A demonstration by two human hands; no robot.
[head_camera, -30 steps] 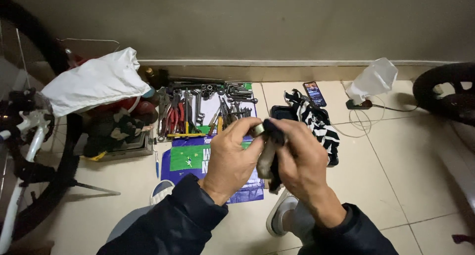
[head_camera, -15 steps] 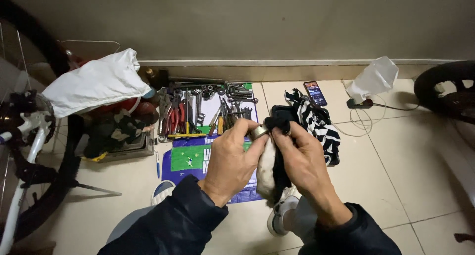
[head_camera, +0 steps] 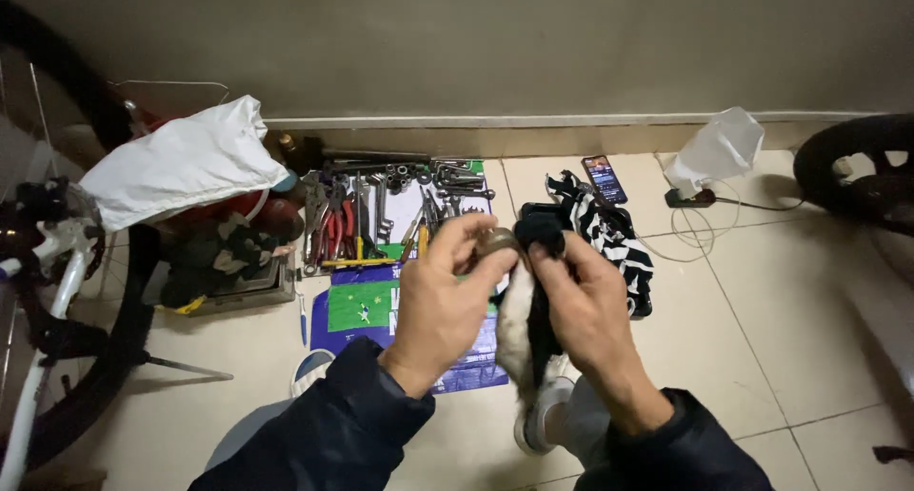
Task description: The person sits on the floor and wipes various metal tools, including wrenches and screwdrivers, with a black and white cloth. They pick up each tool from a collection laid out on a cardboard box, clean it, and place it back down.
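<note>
My left hand (head_camera: 440,296) pinches a small round metal part (head_camera: 496,240) between thumb and fingertips, held up over the floor in front of me. My right hand (head_camera: 583,305) grips a dirty dark rag (head_camera: 535,291) and presses a fold of it against that part, the rest hanging down. Beyond lie hand tools (head_camera: 386,210) on a printed sheet (head_camera: 367,305), a striped cloth (head_camera: 609,239) and a phone (head_camera: 605,178).

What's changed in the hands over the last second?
The left hand has lifted the small round metal part slightly and turned it at its fingertips. The right hand has bunched the dark rag up against the part, with more of the rag now hanging below. Both grips held. The tools, phone and striped cloth stayed put.
</note>
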